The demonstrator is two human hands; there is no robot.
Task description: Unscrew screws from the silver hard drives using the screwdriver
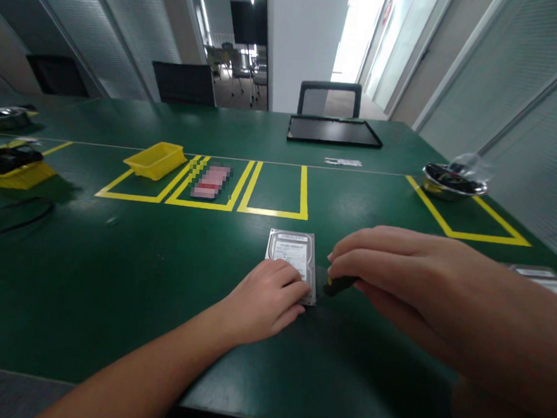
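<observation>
A silver hard disk drive (292,249) lies flat on the green table (155,276), just in front of me. My left hand (265,299) rests on its near edge, fingers curled down onto it, holding it in place. My right hand (390,264) is closed around a dark tool with a yellow-and-black handle (337,284), probably a screwdriver. The tool's end sits at the drive's near right corner. Most of the tool is hidden inside my fingers.
Yellow tape boxes mark the table beyond the drive. A yellow tray (156,159) and a pink object (210,181) sit in them. A metal bowl (454,182) stands at right, a black tray (334,130) at the far edge, a yellow bin with cables (6,166) at left.
</observation>
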